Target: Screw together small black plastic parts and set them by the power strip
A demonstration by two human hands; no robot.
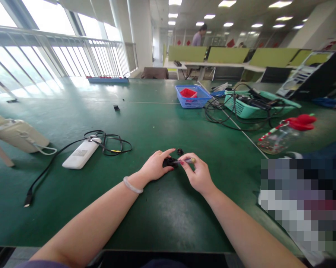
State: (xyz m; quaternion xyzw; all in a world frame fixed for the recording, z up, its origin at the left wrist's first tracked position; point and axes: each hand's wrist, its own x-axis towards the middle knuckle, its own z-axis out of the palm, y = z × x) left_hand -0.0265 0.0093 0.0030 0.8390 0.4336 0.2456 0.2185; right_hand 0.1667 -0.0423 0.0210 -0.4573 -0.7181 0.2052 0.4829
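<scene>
My left hand (156, 165) curls around a small black part (170, 162) on the green table (168, 208), fingers and thumb closed on its sides. Between the fingertips of my right hand (198, 173) is a small screwdriver (189, 160) with a pale, see-through handle. Its thin shaft points left and its tip meets the black part; exactly where it touches is too small to make out. A round black piece (180, 151) lies just beyond my fingertips.
To the left are a white power bank (82, 153) with a black cable (53, 158) and a cream bottle (22, 136). Farther back stand a blue basket (193, 100) and a teal basket (240, 106) of cables. A red-lidded bottle (282, 137) is at right.
</scene>
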